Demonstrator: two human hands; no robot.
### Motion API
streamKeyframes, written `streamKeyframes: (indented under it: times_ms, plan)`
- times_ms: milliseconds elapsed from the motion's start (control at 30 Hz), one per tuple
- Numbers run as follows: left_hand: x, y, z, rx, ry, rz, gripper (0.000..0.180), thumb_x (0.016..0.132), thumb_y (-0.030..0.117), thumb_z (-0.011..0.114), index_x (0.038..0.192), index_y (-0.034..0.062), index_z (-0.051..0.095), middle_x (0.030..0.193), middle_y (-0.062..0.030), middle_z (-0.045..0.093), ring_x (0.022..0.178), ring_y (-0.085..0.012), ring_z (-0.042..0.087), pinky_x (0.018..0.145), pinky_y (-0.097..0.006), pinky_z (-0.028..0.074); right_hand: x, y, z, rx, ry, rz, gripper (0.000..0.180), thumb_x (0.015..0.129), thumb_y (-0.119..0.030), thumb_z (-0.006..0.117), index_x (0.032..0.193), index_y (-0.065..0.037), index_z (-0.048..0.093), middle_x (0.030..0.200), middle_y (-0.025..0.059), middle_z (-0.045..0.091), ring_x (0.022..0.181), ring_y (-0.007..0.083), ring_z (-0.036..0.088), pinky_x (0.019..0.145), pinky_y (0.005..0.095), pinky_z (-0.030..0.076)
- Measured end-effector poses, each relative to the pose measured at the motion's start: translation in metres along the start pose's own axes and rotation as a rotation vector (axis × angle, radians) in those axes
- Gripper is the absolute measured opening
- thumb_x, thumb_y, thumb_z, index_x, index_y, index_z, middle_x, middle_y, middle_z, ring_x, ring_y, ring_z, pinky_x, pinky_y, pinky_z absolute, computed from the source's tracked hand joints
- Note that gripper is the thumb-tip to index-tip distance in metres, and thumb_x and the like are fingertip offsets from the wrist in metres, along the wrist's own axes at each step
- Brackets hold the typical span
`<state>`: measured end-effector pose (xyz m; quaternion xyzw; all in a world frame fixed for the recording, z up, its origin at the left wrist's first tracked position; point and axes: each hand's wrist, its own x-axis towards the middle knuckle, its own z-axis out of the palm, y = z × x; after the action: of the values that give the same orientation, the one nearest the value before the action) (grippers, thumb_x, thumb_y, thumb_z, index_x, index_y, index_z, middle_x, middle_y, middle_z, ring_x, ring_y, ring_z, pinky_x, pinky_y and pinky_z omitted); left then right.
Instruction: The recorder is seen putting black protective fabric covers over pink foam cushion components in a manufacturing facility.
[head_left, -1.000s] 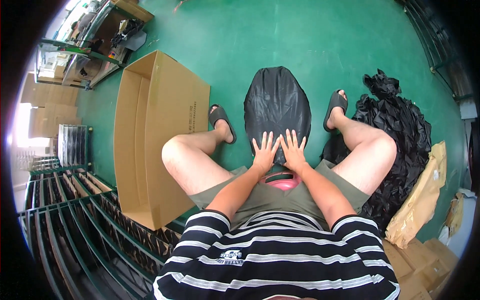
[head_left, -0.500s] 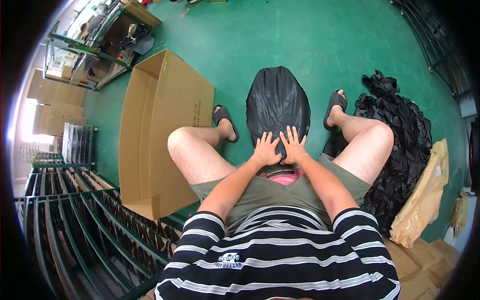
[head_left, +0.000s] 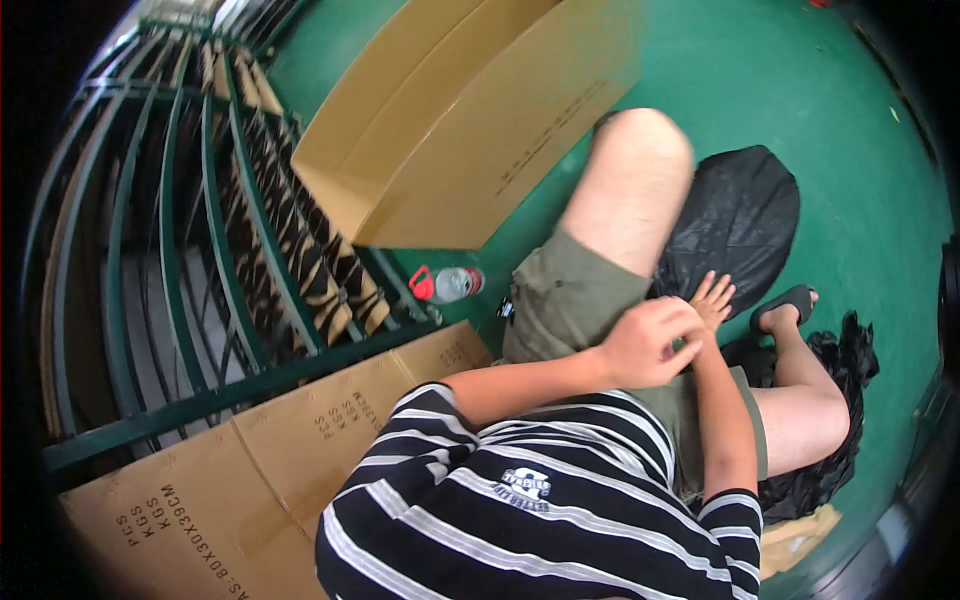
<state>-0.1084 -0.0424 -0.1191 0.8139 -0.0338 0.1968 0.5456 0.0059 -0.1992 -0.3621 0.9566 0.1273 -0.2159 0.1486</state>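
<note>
My left hand [head_left: 652, 342] is raised over my lap, just to the left of my right wrist. Its fingers are loosely curled, a gap shows between thumb and fingers, and I see nothing in it. Fingers spread, my right hand [head_left: 713, 302] rests on the near end of a rounded bundle covered in black plastic [head_left: 742, 205]. The bundle lies on the floor between my legs, its left side partly hidden behind my left knee. What the plastic covers cannot be seen.
A large open cardboard box [head_left: 500, 150] lies to the left. Near it are a clear bottle with a red cap [head_left: 450, 284] and green metal racks [head_left: 165, 230]. Flat cardboard [head_left: 240, 470] is at lower left. Crumpled black plastic [head_left: 840, 440] and tan wrapping [head_left: 800, 540] lie at right.
My view has turned left, bringing the bottle and lower cardboard into sight. My left hand has lifted off the black bundle and moved back over my lap; my right hand stays on it.
</note>
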Motion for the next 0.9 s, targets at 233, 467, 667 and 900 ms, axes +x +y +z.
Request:
streamKeyframes:
  times_ms: [233,467,667,900]
  plan:
    - [-0.039,-0.037,0.012,-0.044,-0.235,-0.073,0.019,0.080,0.014,0.066,0.095,0.0040,0.060,0.091,-0.0135,0.056,0.087,-0.0336,0.058,0.078,-0.043,0.048,-0.016,0.000,0.005,-0.086,0.026,-0.152,0.076,0.094,-0.021,0.046,0.153,-0.004,0.001,0.157,0.0290,-0.003,0.142,0.0525,0.009,0.108,0.0551,0.034]
    - [-0.028,-0.037,0.010,0.043,-0.259,0.022,0.019,0.081,0.015,0.065,0.095,0.0029,0.062,0.095,-0.0157,0.060,0.090,-0.0355,0.059,0.080,-0.045,0.049,-0.071,-0.017,-0.026,-0.172,-0.067,-0.308,0.062,0.093,-0.040,0.045,0.148,-0.014,0.037,0.160,0.0193,0.007,0.142,0.0545,0.004,0.114,0.0627,0.008]
    - [-0.002,-0.024,0.023,0.162,-0.364,0.053,0.027,0.080,0.016,0.067,0.105,0.0048,0.063,0.101,-0.0152,0.062,0.097,-0.0346,0.060,0.086,-0.042,0.049,-0.068,-0.043,-0.014,-0.009,0.027,-0.434,0.068,0.093,-0.043,0.046,0.149,-0.008,0.029,0.153,0.0290,0.019,0.136,0.0564,0.023,0.104,0.0609,0.035]
    - [0.078,-0.146,0.135,0.701,-0.058,-0.125,0.066,0.090,0.045,0.055,0.142,0.0066,0.043,0.152,-0.0220,0.028,0.143,-0.0403,0.019,0.113,-0.060,0.013,-0.081,-0.024,-0.059,0.447,-0.238,-0.081,0.087,0.081,-0.040,0.071,0.150,-0.011,0.027,0.155,0.0289,0.013,0.139,0.0513,0.022,0.106,0.0529,0.037]
